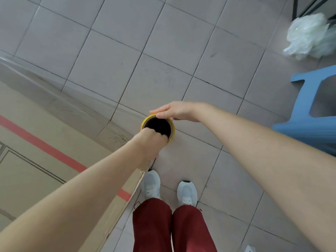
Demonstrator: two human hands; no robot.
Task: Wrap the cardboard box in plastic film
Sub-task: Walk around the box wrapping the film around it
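Tiled floor (163, 51) | left fingers (160, 136) hooked in film roll (173, 132) | right fingers (161, 110) flat on rim | box (36, 142) left

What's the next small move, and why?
Probably carry the film roll round the nearest corner of the cardboard box, keeping tension: film stretches from the roll along the box's side, and the roll is near that corner.

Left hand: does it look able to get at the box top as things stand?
Probably not freely. The cardboard box lies right under that forearm, but the left hand has fingers hooked in the film roll core, so it must let go first.
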